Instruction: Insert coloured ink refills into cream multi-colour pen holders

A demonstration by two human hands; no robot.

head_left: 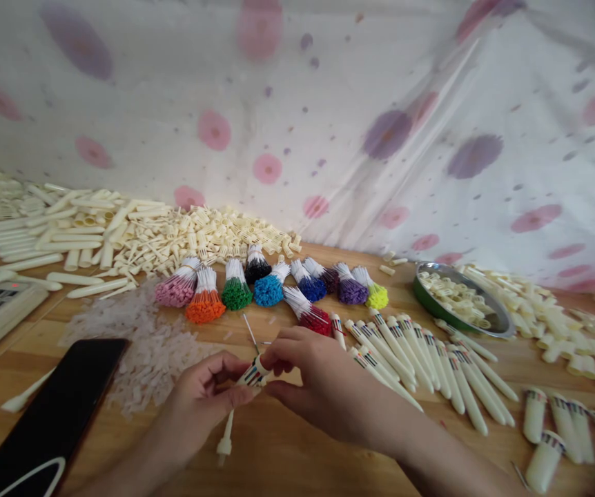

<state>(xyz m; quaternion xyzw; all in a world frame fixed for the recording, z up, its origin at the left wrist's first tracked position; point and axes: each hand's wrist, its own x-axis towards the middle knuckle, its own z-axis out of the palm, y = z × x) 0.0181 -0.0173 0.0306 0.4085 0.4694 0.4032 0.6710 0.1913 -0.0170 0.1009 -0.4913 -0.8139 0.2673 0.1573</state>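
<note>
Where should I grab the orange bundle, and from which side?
Probably best to pinch the white stems of the orange bundle, coming from above. It narrows there, while the orange tips fan out toward you. The pink bundle crowds it on the left and the pile lies behind.

Left hand point(207, 397), right hand point(313, 376) and forearms point(426, 445) appear bare.

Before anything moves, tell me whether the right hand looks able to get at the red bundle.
Probably yes: the right hand is close to the red bundle, and nothing visible stands between them, though it is occupied at the pen piece.
</note>
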